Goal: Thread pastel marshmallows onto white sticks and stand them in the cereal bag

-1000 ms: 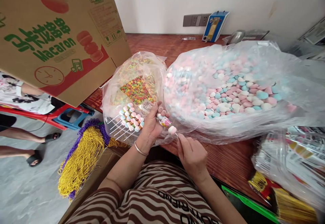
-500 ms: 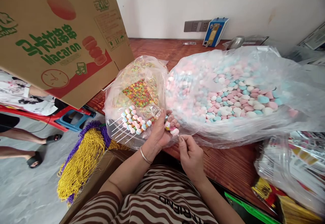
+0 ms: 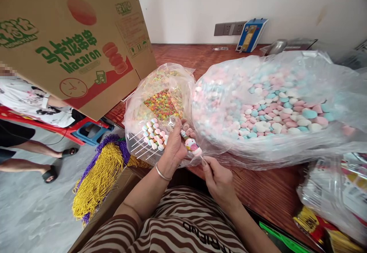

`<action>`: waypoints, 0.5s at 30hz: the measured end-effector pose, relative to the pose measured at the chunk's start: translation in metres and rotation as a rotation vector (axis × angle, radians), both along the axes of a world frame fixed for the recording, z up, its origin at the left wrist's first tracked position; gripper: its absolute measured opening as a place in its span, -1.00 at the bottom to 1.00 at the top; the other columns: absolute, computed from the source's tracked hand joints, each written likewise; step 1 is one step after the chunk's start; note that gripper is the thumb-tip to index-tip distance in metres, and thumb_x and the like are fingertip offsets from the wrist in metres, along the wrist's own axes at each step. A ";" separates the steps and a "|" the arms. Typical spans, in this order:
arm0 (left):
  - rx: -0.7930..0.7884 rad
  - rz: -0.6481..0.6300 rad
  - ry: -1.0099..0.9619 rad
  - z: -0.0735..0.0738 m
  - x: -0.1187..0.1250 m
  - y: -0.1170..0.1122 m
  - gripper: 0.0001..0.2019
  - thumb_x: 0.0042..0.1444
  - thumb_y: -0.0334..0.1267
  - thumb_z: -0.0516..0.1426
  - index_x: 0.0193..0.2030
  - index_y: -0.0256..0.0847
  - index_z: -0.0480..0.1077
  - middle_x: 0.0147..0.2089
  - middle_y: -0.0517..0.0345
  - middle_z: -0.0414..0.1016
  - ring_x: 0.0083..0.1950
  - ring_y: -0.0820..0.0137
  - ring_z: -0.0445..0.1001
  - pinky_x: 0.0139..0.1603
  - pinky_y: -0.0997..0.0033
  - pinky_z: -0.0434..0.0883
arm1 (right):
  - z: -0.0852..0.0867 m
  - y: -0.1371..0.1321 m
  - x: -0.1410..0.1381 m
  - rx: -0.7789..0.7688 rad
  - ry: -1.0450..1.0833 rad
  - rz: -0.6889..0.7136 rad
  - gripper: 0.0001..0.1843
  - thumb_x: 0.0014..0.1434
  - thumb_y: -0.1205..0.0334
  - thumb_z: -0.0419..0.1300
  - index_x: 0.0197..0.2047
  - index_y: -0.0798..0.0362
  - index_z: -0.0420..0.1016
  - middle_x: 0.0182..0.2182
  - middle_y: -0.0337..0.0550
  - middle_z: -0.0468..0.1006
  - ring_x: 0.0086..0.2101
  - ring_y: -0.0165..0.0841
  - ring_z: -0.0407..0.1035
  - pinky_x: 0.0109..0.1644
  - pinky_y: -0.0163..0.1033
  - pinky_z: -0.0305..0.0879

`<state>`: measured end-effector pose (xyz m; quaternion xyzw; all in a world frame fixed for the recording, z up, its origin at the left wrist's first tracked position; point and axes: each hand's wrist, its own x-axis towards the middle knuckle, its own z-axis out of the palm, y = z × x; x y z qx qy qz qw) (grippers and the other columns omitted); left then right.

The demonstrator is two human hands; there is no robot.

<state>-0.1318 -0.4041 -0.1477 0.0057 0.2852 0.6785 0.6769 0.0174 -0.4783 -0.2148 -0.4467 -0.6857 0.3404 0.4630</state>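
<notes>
My left hand (image 3: 174, 146) is closed around a marshmallow skewer (image 3: 193, 146), whose lower end shows a printed clear wrapper. More clear plastic pokes out above my thumb. With finger and thumb, my right hand (image 3: 219, 178) pinches the thin white stick below the marshmallows. Left of my left hand, several marshmallow skewers (image 3: 154, 133) lie side by side, their white sticks pointing down-left. They rest on a clear bag of colourful ring-shaped pieces (image 3: 163, 103). To the right, a large clear bag of marshmallows (image 3: 275, 117) holds pink, blue and white ones.
A big cardboard box (image 3: 94, 27) stands on the left of the wooden table (image 3: 258, 188). A blue device (image 3: 251, 35) is by the wall sockets. Plastic packaging (image 3: 323, 188) lies at right. Gold and purple beads (image 3: 100, 176) hang at left; another person's legs (image 3: 31, 153) show beyond.
The view has shifted slightly, so the surroundings sit further right. The skewer's marshmallow end now shows more below my left fingers, and my right fingers remain at its stick.
</notes>
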 end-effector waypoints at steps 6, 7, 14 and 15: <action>0.013 -0.155 -0.171 -0.005 0.001 0.002 -0.63 0.35 -0.01 0.11 -0.37 -0.27 0.35 -0.55 0.37 0.05 -0.64 0.68 0.04 -0.65 0.72 0.12 | 0.017 -0.008 -0.008 -0.901 0.820 0.388 -0.64 0.27 -0.11 0.24 -0.32 0.00 0.38 -0.74 -0.61 -0.06 -0.79 -0.60 -0.29 -0.67 -0.37 -0.02; 0.007 -0.157 -0.163 -0.006 0.002 0.002 -0.64 0.34 -0.02 0.13 -0.37 -0.27 0.34 -0.54 0.37 0.04 -0.63 0.68 0.03 -0.65 0.72 0.11 | 0.017 -0.009 -0.009 -0.894 0.816 0.374 -0.64 0.27 -0.12 0.23 -0.32 0.01 0.38 -0.74 -0.61 -0.06 -0.79 -0.60 -0.29 -0.67 -0.37 -0.02; -0.056 -0.021 0.080 -0.013 0.029 -0.003 -0.75 0.22 -0.14 0.29 -0.26 -0.25 0.36 -0.52 0.37 0.14 -0.58 0.65 0.17 -0.59 0.67 0.18 | -0.004 0.002 -0.017 0.211 -0.202 -0.161 -0.75 0.38 0.22 0.13 -0.33 0.07 0.52 -0.58 -0.22 0.44 -0.58 -0.40 0.24 -0.43 -0.24 0.10; -0.070 -0.022 0.112 -0.014 0.032 -0.004 -0.76 0.21 -0.16 0.30 -0.25 -0.25 0.37 -0.52 0.36 0.17 -0.57 0.64 0.20 -0.59 0.67 0.18 | -0.006 0.004 -0.017 0.343 -0.313 -0.189 -0.75 0.40 0.27 0.11 -0.30 0.09 0.54 -0.58 -0.19 0.48 -0.58 -0.39 0.26 -0.42 -0.23 0.10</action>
